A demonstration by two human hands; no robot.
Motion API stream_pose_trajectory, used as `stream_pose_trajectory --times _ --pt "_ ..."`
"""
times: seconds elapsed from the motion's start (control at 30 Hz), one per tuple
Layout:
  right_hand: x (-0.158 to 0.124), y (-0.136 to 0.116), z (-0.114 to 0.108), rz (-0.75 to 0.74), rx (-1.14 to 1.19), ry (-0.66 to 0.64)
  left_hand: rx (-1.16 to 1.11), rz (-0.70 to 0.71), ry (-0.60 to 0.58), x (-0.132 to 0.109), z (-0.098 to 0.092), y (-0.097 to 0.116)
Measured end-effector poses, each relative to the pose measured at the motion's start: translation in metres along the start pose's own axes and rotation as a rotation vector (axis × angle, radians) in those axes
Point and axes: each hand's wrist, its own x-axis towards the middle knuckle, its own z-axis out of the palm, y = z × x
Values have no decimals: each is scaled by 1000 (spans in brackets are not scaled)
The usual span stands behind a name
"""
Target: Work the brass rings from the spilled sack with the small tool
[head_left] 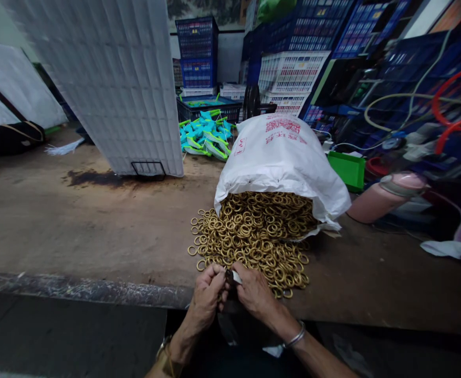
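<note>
Both hands meet at the table's front edge, just before a spilled pile of brass-coloured rings (250, 236). My left hand (209, 293) is closed in a pinch, and what its fingers hold is too small to make out. My right hand (256, 294) grips a small piece with a white part and a dark end (236, 277); its kind is unclear. That dark end touches or nearly touches the left fingertips. Behind the pile a white woven sack (273, 152) with red print lies on its side, its mouth facing me and full of the same rings.
A tall white ribbed panel (136, 94) stands on the brown table (76, 220), left of the sack. Turquoise and lime-green items (209, 136) lie behind. At right are a pink bottle (388, 195), a green tray (346, 170) and hoses. Stacked crates (293, 71) line the back.
</note>
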Motion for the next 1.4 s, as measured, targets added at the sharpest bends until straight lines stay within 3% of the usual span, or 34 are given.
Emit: stream_pose_trajectory --times 0.23,0.7,0.93,1.13,1.4 --pt "0 -9 -4 25 -123 27 41 3 30 1 -2 1" --pt "0 -14 -2 -8 -74 -20 123 106 -17 -4 -7 -1" --pt "7 -10 -14 141 -188 -7 96 32 -37 -23 -3 9" --pt "5 -12 -22 -33 96 110 40 65 -23 -21 -2 13" --pt "-3 -22 -16 -122 143 43 55 101 -31 -18 -4 8"
